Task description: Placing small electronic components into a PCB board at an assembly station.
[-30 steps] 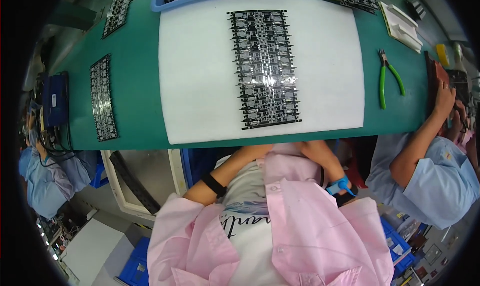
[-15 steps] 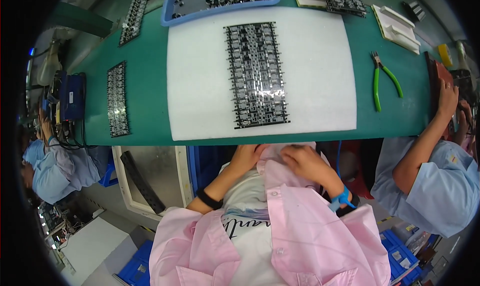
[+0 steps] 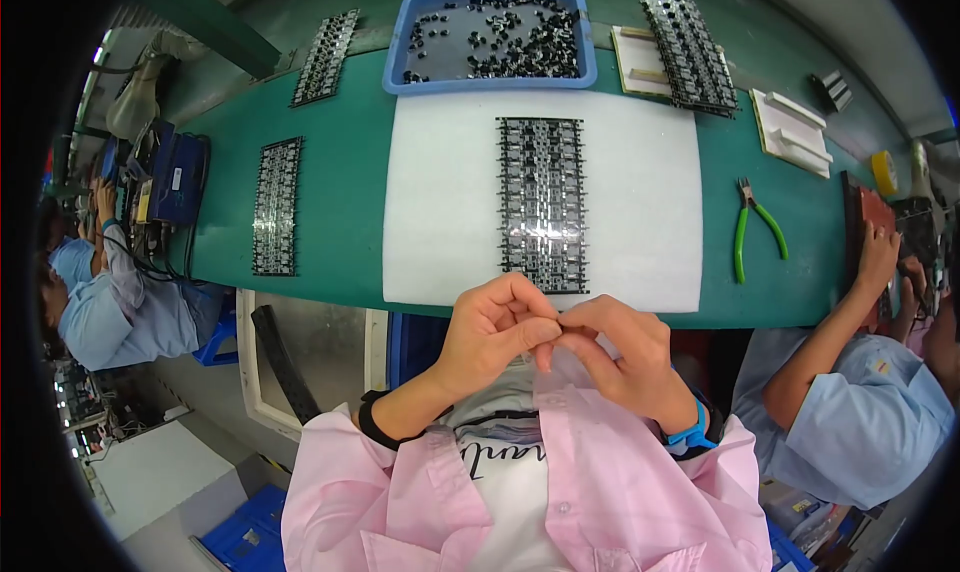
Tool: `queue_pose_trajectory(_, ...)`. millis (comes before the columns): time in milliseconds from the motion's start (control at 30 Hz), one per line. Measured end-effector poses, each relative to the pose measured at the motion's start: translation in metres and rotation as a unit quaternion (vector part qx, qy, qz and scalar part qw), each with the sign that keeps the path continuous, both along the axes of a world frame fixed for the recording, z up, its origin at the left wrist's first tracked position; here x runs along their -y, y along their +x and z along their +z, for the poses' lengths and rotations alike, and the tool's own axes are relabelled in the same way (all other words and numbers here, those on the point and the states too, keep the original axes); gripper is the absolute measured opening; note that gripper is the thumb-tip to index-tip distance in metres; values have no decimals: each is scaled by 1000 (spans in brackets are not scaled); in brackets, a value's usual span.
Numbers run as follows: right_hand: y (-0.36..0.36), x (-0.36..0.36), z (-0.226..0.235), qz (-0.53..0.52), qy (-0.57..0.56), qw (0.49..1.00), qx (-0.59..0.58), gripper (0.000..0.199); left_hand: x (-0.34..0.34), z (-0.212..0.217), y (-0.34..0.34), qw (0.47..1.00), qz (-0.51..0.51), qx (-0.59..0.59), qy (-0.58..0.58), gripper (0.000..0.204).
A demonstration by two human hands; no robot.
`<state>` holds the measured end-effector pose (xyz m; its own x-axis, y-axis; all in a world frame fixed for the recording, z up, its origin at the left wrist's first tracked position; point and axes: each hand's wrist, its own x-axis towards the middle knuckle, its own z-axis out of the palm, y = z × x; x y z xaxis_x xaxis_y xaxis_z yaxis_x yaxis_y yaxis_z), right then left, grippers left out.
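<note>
My left hand [image 3: 500,330] and my right hand [image 3: 622,352] meet at the table's near edge, fingertips pinched together. Whatever lies between the fingers, if anything, is too small or hidden to make out. Just beyond them a panel of circuit boards [image 3: 543,197] lies flat on a white foam sheet [image 3: 440,202], its long side running away from me. At the far edge of the foam stands a blue tray [image 3: 392,62] with many small black components [image 3: 520,47] scattered in it.
Green-handled cutters [image 3: 743,237] lie to the right. More board panels rest at the left [image 3: 277,207], far left [image 3: 325,57] and far right [image 3: 688,52]. White holders [image 3: 790,132] and yellow tape [image 3: 884,172] are rightward. A co-worker's arm [image 3: 825,317] works at the right edge.
Both hands have risen from in front of my pink shirt to the table edge and come together. The view has tilted, so the whole blue tray now shows.
</note>
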<state>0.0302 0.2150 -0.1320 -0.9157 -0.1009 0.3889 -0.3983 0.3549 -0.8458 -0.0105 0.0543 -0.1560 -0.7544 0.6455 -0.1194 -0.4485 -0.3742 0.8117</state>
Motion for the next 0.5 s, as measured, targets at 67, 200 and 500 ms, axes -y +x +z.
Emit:
queue_pose_trajectory(67, -6, 0, 1, -6, 10, 1000, -4, 15, -2, 3, -5, 1000, 10, 2, 0, 7)
queue_pose_trajectory(200, -17, -1, 9, -17, 29, 999, 22, 14, -4, 8, -12, 999, 38, -16, -23, 7)
queue_pose_trajectory(500, -38, -2, 9, -9, 53, 994, 97, 12, -7, 3, -23, 977, 96, -160, -102, 8)
